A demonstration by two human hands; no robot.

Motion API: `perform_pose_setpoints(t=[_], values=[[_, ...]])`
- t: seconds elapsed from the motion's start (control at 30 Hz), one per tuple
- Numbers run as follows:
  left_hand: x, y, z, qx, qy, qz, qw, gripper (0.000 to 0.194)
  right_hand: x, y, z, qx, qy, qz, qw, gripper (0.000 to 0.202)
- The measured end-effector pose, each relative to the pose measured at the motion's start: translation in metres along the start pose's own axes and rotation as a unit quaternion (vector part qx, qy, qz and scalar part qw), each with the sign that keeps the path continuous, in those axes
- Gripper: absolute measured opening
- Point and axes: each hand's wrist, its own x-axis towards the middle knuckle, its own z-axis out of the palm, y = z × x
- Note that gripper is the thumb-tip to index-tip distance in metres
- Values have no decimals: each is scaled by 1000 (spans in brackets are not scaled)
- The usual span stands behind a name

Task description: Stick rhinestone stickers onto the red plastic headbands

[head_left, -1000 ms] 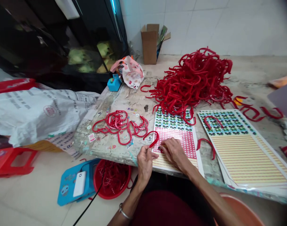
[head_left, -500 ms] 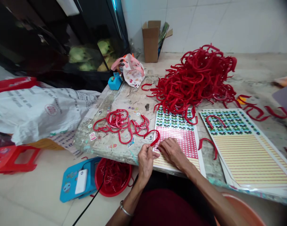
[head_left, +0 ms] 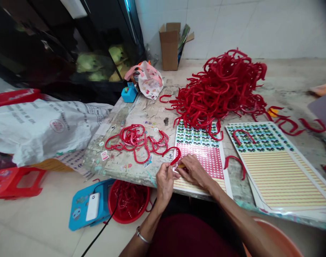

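My left hand (head_left: 164, 181) pinches one end of a red curved plastic strip (head_left: 177, 155), whose bend rises above my fingers. Close beside it, my right hand (head_left: 195, 172) has its fingers closed on a small yellow sticker strip (head_left: 182, 166), near the red piece's end. Whether the sticker touches the red piece is hidden by my fingers. Beneath my right hand lies a sticker sheet (head_left: 215, 160) with green-and-blue, pink and yellow-striped bands. A loose group of red curved strips (head_left: 133, 137) lies left of my hands.
A large heap of red curved strips (head_left: 222, 89) covers the table's back middle. More sticker sheets (head_left: 283, 178) lie at the right. A cardboard box (head_left: 169, 50), a small bag (head_left: 151, 82) and a blue tape dispenser (head_left: 129, 93) stand behind. A red basin (head_left: 128, 216) sits on the floor.
A yellow sticker strip now shows between my right fingers, and my right hand has lifted slightly. My left hand keeps its pinch on the red strip, almost unmoved.
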Motion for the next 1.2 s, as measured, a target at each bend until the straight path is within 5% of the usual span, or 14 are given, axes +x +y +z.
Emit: perform_pose_setpoints(t=[0.2,0.3,0.4,0.47,0.57,0.67,0.73,0.83,0.97,1.07,1.2], values=[[1,1,-1,1,0,4,1000,18,-2,-6,-6,98,38,46,993,10],[0,2,0,1,0,4,1000,20,-7,-6,-14,204,75,122,968,12],[-1,2,1,2,2,6,1000,20,-15,-1,-42,343,169,214,899,12],[0,0,1,9,2,12,1000,21,-24,3,-76,413,305,231,826,11],[2,-3,0,22,3,17,1000,22,-42,4,-136,529,440,156,709,10],[2,1,-1,13,3,9,1000,23,-62,-1,-179,546,484,101,676,10],[0,11,3,15,16,24,999,21,-73,-5,-190,527,477,102,696,11],[-9,39,19,15,15,77,997,16,-79,-10,-184,421,407,168,793,11],[-26,84,56,-75,-140,71,985,18,-71,-20,-165,214,209,212,931,13],[-35,104,80,-113,-236,58,963,17,-64,-28,-160,89,168,172,967,15],[-38,110,95,-117,-255,54,958,15,-62,-31,-162,-24,164,133,977,15]])
